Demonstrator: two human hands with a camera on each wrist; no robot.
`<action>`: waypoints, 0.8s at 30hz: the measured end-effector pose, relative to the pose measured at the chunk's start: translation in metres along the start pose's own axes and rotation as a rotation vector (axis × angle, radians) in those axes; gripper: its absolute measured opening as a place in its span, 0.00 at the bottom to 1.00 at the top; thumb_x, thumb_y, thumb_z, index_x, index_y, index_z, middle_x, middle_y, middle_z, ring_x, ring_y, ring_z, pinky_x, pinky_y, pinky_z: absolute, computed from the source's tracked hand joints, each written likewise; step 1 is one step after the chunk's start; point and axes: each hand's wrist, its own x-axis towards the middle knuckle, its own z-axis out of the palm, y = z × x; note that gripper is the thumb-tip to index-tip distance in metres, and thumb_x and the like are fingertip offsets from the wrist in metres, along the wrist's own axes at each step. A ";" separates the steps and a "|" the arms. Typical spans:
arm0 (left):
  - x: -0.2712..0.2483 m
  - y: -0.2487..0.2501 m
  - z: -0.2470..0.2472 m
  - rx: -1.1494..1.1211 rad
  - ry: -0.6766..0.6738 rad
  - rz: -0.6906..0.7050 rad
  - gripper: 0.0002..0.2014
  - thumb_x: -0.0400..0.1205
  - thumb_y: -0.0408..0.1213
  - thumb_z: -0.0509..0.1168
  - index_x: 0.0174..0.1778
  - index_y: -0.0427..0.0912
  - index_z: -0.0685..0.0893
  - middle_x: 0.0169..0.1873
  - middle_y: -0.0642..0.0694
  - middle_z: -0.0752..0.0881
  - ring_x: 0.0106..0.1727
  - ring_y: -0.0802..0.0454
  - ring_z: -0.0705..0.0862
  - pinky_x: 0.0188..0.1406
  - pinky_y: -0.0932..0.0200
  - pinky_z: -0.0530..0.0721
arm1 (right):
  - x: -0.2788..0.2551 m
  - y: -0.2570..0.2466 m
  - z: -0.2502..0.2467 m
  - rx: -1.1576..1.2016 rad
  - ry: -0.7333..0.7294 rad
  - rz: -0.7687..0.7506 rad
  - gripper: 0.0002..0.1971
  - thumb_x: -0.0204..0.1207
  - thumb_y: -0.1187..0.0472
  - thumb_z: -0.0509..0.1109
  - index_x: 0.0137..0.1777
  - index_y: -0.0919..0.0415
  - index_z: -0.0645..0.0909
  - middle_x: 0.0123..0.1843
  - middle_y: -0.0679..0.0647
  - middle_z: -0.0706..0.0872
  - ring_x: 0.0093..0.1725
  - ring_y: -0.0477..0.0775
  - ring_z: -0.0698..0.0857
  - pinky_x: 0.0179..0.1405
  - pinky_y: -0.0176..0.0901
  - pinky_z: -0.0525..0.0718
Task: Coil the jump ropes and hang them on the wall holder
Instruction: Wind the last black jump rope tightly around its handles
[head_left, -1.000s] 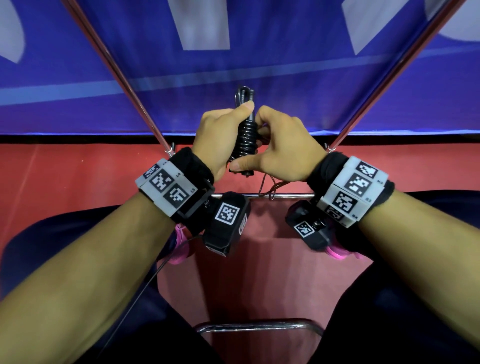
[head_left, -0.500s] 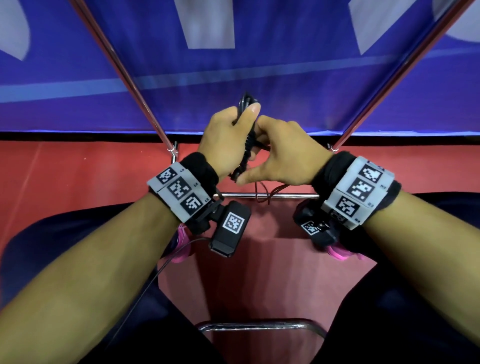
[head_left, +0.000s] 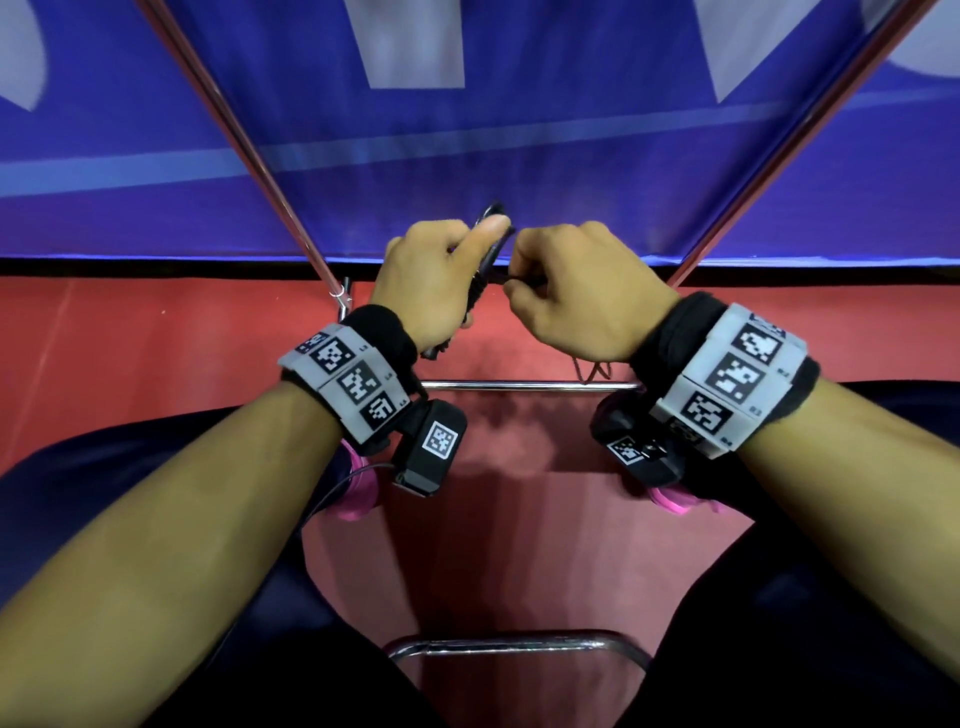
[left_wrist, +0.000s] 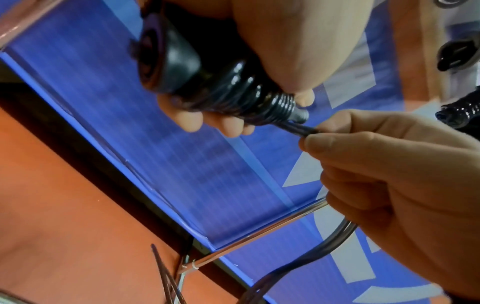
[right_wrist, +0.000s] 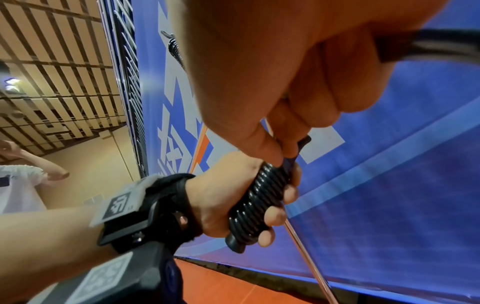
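Jump rope (right_wrist: 257, 203), black, held in front of a blue banner (head_left: 519, 130) above the red floor (head_left: 156, 338). Its handle part, wound with close turns of cord, sits roughly upright in the left hand (head_left: 431, 280), whose fingers (right_wrist: 275, 216) are clamped round the wound bundle, thumb pressed near its top. The right hand (head_left: 576, 296) pinches the free cord (left_wrist: 296, 127) between thumb and forefinger just beside the last turn. The rest of the cord passes out behind this hand and hangs down near a chrome rail (head_left: 530, 386).

Judged stage: finishing the wrap, hanging not yet done; the wall holder cannot be made out.

Risks:
- Slackening the pinch would probably let the springy turns loosen and slide off the handle end.
- The hanging length could snag on the rail and drag the bundle.
- A tail left untucked could unwind once hung.
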 end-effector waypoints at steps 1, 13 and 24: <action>0.000 -0.001 0.000 0.023 -0.009 0.013 0.31 0.88 0.59 0.57 0.34 0.32 0.77 0.27 0.36 0.87 0.22 0.44 0.87 0.21 0.60 0.80 | 0.000 -0.001 -0.001 -0.011 -0.004 -0.006 0.04 0.73 0.55 0.66 0.42 0.54 0.77 0.37 0.54 0.85 0.39 0.63 0.76 0.45 0.58 0.85; 0.012 -0.014 0.004 0.247 -0.011 -0.007 0.30 0.92 0.50 0.44 0.33 0.35 0.78 0.29 0.34 0.87 0.39 0.30 0.85 0.49 0.44 0.84 | -0.001 -0.012 0.004 -0.200 -0.055 -0.080 0.02 0.77 0.57 0.65 0.47 0.53 0.76 0.44 0.59 0.85 0.45 0.71 0.81 0.38 0.51 0.74; 0.005 -0.014 0.012 0.460 -0.098 0.032 0.29 0.90 0.54 0.41 0.34 0.39 0.75 0.38 0.32 0.85 0.47 0.26 0.81 0.46 0.45 0.75 | -0.007 -0.014 0.005 -0.308 -0.124 -0.220 0.16 0.76 0.62 0.64 0.63 0.58 0.81 0.47 0.59 0.87 0.42 0.70 0.81 0.36 0.52 0.71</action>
